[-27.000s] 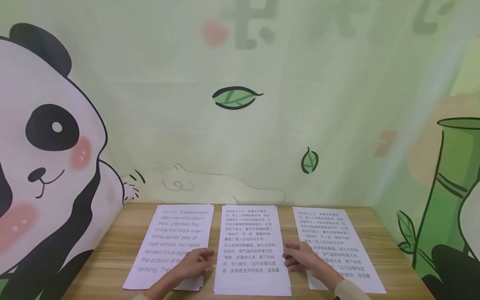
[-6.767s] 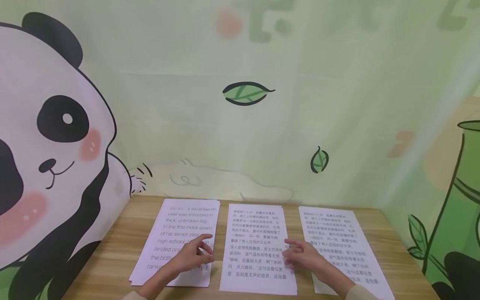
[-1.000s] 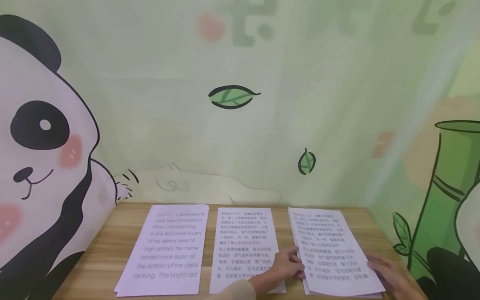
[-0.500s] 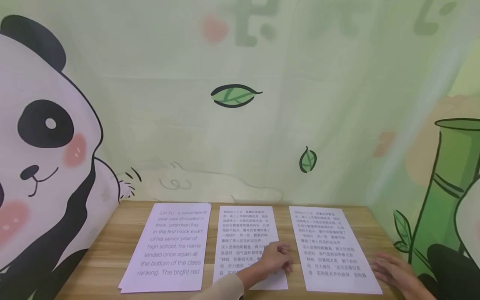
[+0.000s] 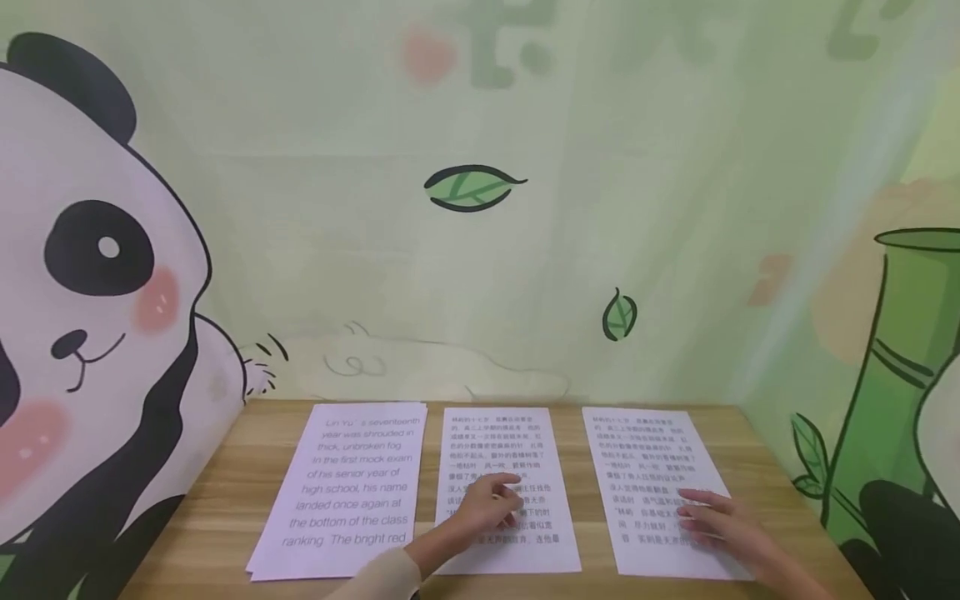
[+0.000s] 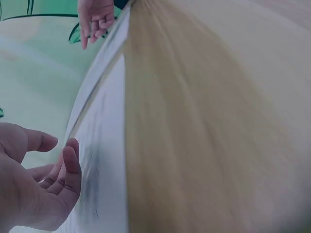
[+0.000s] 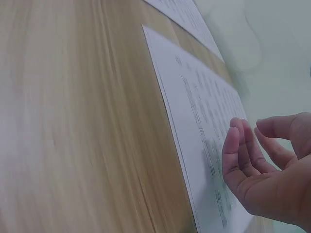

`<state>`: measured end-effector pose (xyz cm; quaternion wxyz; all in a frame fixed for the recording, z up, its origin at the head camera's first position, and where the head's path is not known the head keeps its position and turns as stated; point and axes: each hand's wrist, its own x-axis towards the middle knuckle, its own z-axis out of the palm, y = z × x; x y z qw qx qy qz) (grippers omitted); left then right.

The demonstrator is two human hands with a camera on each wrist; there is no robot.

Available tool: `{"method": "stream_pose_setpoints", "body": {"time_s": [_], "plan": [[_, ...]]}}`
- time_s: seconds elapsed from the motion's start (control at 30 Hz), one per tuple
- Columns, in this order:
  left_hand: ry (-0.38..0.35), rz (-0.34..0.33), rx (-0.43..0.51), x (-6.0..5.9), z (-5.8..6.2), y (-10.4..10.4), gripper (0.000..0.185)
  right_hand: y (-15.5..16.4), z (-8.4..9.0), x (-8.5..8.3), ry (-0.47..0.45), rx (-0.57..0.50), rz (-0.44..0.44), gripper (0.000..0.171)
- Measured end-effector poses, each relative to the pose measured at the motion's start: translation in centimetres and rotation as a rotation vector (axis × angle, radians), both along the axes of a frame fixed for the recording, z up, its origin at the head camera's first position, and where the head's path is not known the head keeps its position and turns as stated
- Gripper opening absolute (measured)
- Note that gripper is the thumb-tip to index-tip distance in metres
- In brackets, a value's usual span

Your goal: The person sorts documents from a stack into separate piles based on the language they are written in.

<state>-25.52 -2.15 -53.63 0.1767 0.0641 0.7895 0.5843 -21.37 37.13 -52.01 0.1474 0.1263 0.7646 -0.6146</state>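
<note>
1. Three stacks of paper lie side by side on a wooden table (image 5: 225, 492).
2. The left stack (image 5: 348, 487) has English words in big print. No hand is on it.
3. The middle stack (image 5: 498, 450) has small Chinese print. It sits just beside the left stack, with a thin strip of wood between them.
4. The right stack (image 5: 645, 467) has the same kind of small print. It lies near the right edge of the table.
5. The left hand (image 5: 487, 508) is over the near half of the middle stack. Its fingers are loose and a little bent, and they hold nothing. One finger points to the right. In the left wrist view the fingers (image 6: 68, 165) are close to the paper's edge, but I cannot tell if they touch it.
6. The right hand (image 5: 723, 521) lies on the near half of the right stack. Its fingers are spread out nearly straight and point left. It grips nothing. In the right wrist view its fingers (image 7: 238, 150) curl softly just above the page.
7. The two hands are well apart, each at its own stack.
8. Behind the table is a green wall with a big cartoon panda (image 5: 90, 275) on the left, two leaves (image 5: 472, 187) in the middle and bamboo (image 5: 892, 358) on the right.
</note>
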Motion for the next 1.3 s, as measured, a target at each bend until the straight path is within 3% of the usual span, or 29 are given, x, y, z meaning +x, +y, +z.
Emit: {"method": "stream_pose_setpoints", "body": {"time_s": [0.23,0.37,0.57,0.9,1.1,1.3], "plan": [[0.043,-0.054,-0.050,1.9,-0.8,-6.1,0.048,-3.3,-1.0,0.4,0.054,-0.037,0.200,0.064],[0.042,-0.051,-0.109,2.7,-0.2,-8.9,0.048,-5.3,-1.2,-0.1,0.076,-0.027,0.264,0.064],[0.038,-0.061,-0.183,2.9,0.5,-11.6,0.051,-8.1,-1.1,-0.8,0.070,0.000,0.326,0.066],[0.077,-0.023,-0.229,3.1,0.3,-12.2,0.055,-11.1,-1.0,-1.4,0.014,0.075,0.390,0.078],[0.060,-0.009,-0.234,3.1,0.3,-12.1,0.056,-12.8,-0.9,-1.7,-0.026,0.048,0.376,0.080],[0.030,-0.010,-0.223,2.8,0.4,-11.9,0.055,-13.7,-0.7,-2.2,-0.029,0.023,0.416,0.075]]}}
